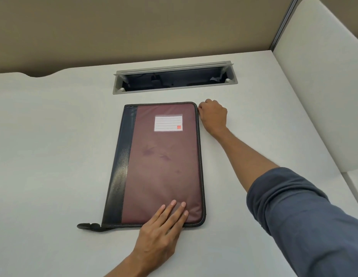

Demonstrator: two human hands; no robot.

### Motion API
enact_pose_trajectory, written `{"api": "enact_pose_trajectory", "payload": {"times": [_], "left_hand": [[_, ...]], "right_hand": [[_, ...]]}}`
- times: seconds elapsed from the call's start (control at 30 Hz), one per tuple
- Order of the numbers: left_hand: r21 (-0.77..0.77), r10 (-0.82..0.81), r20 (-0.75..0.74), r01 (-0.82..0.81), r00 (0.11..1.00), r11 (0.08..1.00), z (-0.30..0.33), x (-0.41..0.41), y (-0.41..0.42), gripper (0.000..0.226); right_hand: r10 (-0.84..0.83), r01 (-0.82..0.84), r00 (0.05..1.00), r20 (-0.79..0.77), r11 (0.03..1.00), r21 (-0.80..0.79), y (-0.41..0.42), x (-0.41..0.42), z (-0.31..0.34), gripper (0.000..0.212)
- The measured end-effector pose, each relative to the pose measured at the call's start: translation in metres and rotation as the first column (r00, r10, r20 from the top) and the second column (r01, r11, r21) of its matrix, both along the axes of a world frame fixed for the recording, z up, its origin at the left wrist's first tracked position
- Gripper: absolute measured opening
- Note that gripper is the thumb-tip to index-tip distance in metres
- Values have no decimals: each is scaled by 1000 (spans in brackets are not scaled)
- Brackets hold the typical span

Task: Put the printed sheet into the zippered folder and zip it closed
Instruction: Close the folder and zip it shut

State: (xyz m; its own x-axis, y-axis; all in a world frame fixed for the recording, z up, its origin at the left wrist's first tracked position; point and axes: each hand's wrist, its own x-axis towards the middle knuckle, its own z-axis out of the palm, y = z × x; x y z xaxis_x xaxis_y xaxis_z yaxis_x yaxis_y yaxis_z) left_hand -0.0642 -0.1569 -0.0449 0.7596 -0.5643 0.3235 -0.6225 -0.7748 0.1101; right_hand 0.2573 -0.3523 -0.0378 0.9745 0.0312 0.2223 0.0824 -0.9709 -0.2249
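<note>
At the folder's far right corner, zipping is in hand.

On the bench [54, 136] the zippered folder [162, 166] is lying flat, cover up, and no printed sheet is showing, so I am judging it already inside. My left hand [162, 232] is pressing its near edge with straight, spread fingers to stop it sliding. My right hand [212, 114] is curling its grip tight against the far right corner, apparently pinching the zip pull, though the pull itself is hidden.
</note>
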Motion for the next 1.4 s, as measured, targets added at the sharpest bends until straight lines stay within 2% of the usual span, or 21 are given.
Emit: {"api": "enact_pose_trajectory", "payload": {"times": [0.13,0.27,0.37,0.53,0.73,0.93,1.2,1.23,1.3,1.4], "left_hand": [[-112,22,-10,-23,1000,993,1,3,-3,30],[-236,20,2,-19,1000,972,12,41,-1,27],[-214,130,-29,-134,991,968,23,106,-9,25],[-120,336,-189,-362,922,924,41,226,-40,41],[-77,373,-265,-405,889,911,43,324,-64,59],[12,391,-312,-407,866,913,43,357,-74,32],[81,461,-468,-483,754,872,39,379,-88,29],[94,469,-481,-488,741,868,39,383,-89,27],[102,478,-508,-501,717,860,40,390,-92,21],[109,485,-555,-519,676,848,44,399,-90,14]], "right_hand": [[70,-67,997,-19,992,106,-4,12,0,25],[132,-104,988,-82,954,281,-12,17,-3,20],[127,-79,989,-81,895,439,-15,18,-5,16],[60,23,993,-100,745,666,-16,21,-3,10],[85,15,991,-107,711,703,-16,26,4,14],[99,8,990,-104,685,728,-13,34,8,16],[7,171,979,-206,529,831,-14,29,5,15],[-17,186,978,-209,530,827,-14,27,5,16],[-63,196,978,-198,600,776,-13,22,5,17],[49,141,969,-244,702,698,-8,11,4,24]]}}
